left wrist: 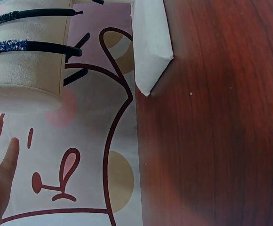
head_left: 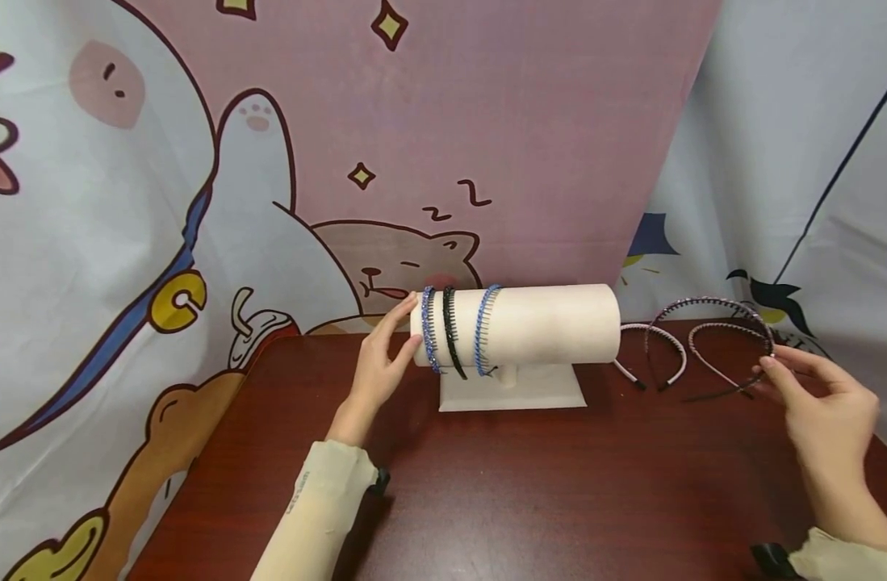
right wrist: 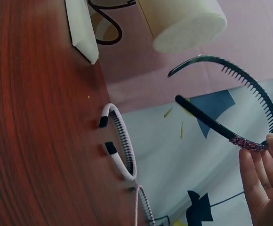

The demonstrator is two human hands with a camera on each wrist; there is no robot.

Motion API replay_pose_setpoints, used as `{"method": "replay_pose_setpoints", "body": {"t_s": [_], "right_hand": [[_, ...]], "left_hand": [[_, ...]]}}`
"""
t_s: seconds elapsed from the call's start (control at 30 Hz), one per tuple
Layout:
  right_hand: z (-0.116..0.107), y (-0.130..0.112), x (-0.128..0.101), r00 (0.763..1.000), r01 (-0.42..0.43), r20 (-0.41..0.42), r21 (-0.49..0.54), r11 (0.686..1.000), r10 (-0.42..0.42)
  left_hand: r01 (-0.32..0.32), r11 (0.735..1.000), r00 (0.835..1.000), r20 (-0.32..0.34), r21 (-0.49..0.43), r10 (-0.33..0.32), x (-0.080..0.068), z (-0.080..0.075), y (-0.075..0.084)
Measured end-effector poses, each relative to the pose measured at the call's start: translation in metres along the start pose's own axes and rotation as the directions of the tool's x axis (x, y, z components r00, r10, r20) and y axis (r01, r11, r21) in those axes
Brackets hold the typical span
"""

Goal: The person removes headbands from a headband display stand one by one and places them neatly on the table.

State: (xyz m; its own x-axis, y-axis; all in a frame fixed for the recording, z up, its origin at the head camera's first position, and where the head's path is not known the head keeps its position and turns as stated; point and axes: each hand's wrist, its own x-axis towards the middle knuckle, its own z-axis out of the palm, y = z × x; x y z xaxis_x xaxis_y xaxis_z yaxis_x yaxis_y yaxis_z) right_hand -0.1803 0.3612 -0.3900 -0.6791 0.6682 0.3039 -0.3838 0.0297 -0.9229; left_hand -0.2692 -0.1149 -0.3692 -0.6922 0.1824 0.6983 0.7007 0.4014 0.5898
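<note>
A cream cylindrical display stand (head_left: 552, 323) holds two blue headbands (head_left: 429, 331) and a black headband (head_left: 451, 331), grouped toward its left. Beside the stand's left end is my left hand (head_left: 374, 367), its fingers extended; whether the fingertips touch the padding is hard to tell. In the left wrist view, part of that hand shows at the lower left edge. My right hand (head_left: 831, 411) pinches a dark toothed headband (right wrist: 247, 143) with pinkish-purple stones between thumb and fingers. This headband is raised off the table, right of the stand, its tips pointing toward the cylinder in the right wrist view.
On the reddish-brown table (head_left: 487, 500), a pale pink headband (right wrist: 128, 160) and another toothed headband (right wrist: 137, 207) lie right of the stand. The stand's flat base (head_left: 512, 395) sits near the back edge. Behind hangs a cartoon-printed cloth (head_left: 545, 145).
</note>
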Motion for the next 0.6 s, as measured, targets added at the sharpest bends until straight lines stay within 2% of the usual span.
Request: {"method": "replay_pose_setpoints", "body": {"t_s": [0.1,0.37,0.6], "right_hand": [[-0.004,0.0,0.001,1.0,-0.006,-0.007,-0.011,1.0,0.006],[-0.016,0.001,0.006,0.993,-0.101,-0.055,0.004,0.995,0.101],[-0.029,0.007,0.012,0.995,-0.099,0.023,0.165,0.981,0.097]], "left_hand": [[-0.003,1.0,1.0,0.002,0.0,0.003,0.0,-0.001,0.0],[-0.007,1.0,1.0,0.006,0.0,0.007,0.0,-0.001,0.0],[-0.003,1.0,1.0,0.005,-0.005,0.003,0.0,0.0,0.0]]}}
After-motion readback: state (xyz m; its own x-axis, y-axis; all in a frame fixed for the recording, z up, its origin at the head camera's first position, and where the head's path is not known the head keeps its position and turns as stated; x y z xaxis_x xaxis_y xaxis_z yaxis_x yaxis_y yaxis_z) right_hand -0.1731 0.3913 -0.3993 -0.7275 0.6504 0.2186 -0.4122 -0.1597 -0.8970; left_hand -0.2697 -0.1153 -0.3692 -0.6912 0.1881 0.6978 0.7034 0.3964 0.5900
